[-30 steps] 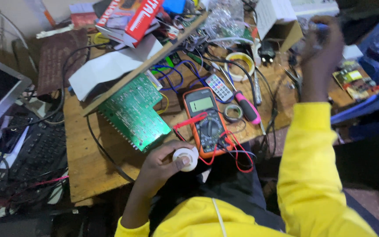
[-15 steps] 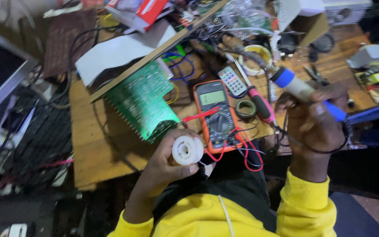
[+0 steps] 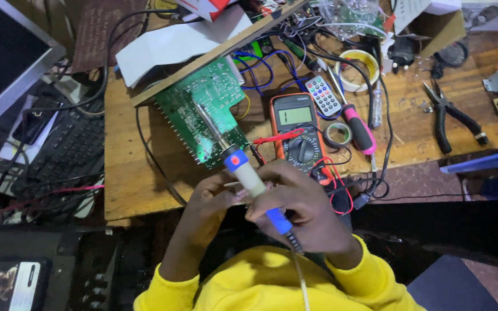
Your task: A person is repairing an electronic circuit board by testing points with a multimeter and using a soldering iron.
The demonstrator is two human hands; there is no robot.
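Note:
My right hand [image 3: 309, 216] grips a soldering iron [image 3: 243, 171] with a white and blue handle and a red dot. Its metal tip points up and left over a green circuit board [image 3: 206, 106] lying on the wooden table [image 3: 131, 184]. My left hand [image 3: 210, 201] is curled just left of the iron's handle. It holds a small white spool, which is mostly hidden behind the handle, and a thin pale strand sticks out by the fingers. An orange multimeter [image 3: 297, 129] with red and black leads lies right of the board, just beyond my right hand.
Near the multimeter lie a small remote [image 3: 324, 95], a pink-handled screwdriver [image 3: 359, 131] and a tape roll [image 3: 338, 133]. Pliers [image 3: 448, 115] lie at the right. Tangled wires and boxes crowd the back. A keyboard [image 3: 67, 144] and a monitor [image 3: 1, 63] sit at the left.
My right hand brought the soldering iron from the far right down to the table's front edge, tip now over the board. My left hand with the spool moved behind the handle.

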